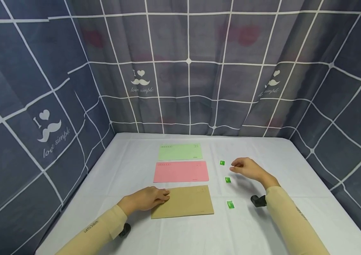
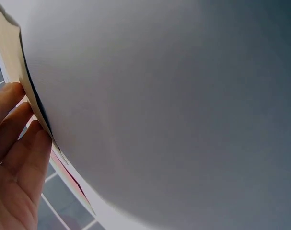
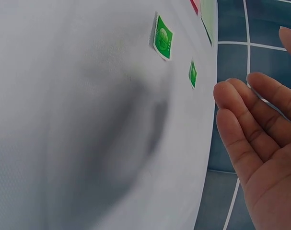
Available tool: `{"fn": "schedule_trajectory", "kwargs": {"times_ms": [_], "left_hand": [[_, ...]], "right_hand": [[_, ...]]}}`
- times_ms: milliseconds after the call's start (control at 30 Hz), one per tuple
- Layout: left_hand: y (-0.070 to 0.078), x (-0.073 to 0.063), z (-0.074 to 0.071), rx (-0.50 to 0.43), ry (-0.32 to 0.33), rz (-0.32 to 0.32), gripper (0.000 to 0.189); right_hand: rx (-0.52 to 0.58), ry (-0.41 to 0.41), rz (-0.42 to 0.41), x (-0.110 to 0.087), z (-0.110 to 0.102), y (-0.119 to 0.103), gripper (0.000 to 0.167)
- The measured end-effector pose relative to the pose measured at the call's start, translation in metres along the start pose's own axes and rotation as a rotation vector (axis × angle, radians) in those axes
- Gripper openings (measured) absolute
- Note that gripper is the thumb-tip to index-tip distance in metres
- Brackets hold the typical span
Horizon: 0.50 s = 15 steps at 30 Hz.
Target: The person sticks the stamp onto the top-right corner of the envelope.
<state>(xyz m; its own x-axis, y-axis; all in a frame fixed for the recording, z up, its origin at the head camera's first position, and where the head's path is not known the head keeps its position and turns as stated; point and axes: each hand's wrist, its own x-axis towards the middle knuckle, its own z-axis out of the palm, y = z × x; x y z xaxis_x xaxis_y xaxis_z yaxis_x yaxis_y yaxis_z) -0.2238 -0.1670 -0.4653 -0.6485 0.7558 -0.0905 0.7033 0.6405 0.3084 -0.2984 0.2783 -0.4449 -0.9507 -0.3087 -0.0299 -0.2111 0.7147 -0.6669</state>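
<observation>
My left hand rests its fingertips on the upper left part of a brown envelope, the nearest of three envelopes. Beyond it lie a pink envelope and a green envelope. In the left wrist view the fingers lie against the brown envelope's edge. To the right, my right hand hovers above the table with loosely bent fingers and holds nothing. Beside it are three small green stamps: a far stamp, a middle stamp and a near stamp.
A white cloth covers the table. Dark checked curtains hang behind it and along both sides. Each wrist carries a small black camera, such as the right wrist camera.
</observation>
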Motion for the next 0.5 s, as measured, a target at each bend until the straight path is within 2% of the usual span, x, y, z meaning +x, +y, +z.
{"fn": "schedule_trajectory", "kwargs": {"times_ms": [500], "left_hand": [[0.0015,0.0005,0.0000,-0.003,0.009,-0.004,0.031]], "right_hand": [[-0.031,-0.001,-0.044,-0.0054,0.0062,-0.0010,0.044]]}}
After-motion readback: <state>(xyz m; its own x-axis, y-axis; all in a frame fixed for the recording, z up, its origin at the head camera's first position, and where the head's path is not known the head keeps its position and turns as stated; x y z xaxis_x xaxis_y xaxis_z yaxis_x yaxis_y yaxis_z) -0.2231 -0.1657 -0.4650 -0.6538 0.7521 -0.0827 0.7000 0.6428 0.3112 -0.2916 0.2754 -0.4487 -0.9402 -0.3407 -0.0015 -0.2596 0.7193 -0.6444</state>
